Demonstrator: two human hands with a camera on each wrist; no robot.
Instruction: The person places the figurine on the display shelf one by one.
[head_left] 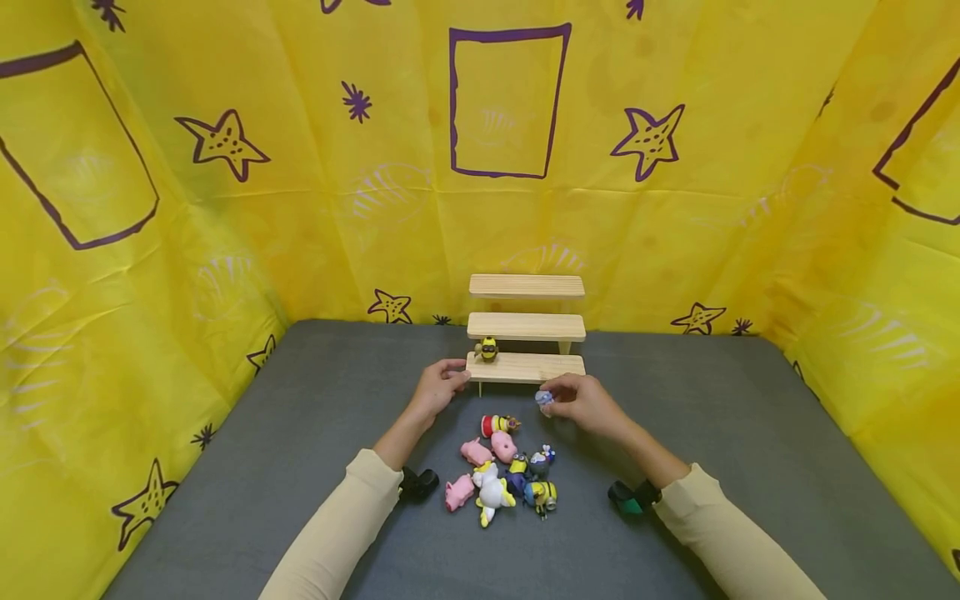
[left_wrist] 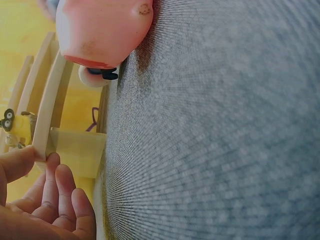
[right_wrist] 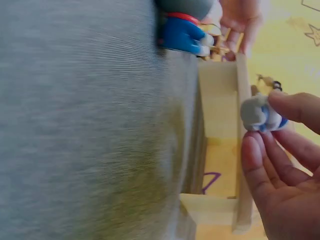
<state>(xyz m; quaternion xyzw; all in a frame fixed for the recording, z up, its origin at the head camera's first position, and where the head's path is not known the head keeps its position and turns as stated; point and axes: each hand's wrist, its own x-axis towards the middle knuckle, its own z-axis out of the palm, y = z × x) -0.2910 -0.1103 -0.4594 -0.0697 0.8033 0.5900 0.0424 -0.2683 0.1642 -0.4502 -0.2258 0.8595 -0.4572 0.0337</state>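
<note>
A three-step wooden display stand [head_left: 525, 367] stands toward the back of the table. My left hand [head_left: 438, 392] pinches the left end of its lowest step, thumb above and a fingertip beneath in the left wrist view. On that step, near the left end, stands a small yellow minion figure [head_left: 489, 348] with black goggles. Between thumb and fingers, my right hand [head_left: 588, 406] holds a small white-and-blue figurine [right_wrist: 257, 114]. In the head view it is just in front of the lowest step, toward the right; its far side is hidden by the fingers.
Several toy figures lie between the forearms: pink pigs [head_left: 459, 492], a white-and-yellow figure [head_left: 492, 492], minions [head_left: 541, 497], a red-and-yellow figure [head_left: 497, 426] and a grey-and-blue figure [head_left: 539, 464]. Yellow patterned cloth [head_left: 420, 233] walls the grey table [head_left: 240, 467] at the back and sides.
</note>
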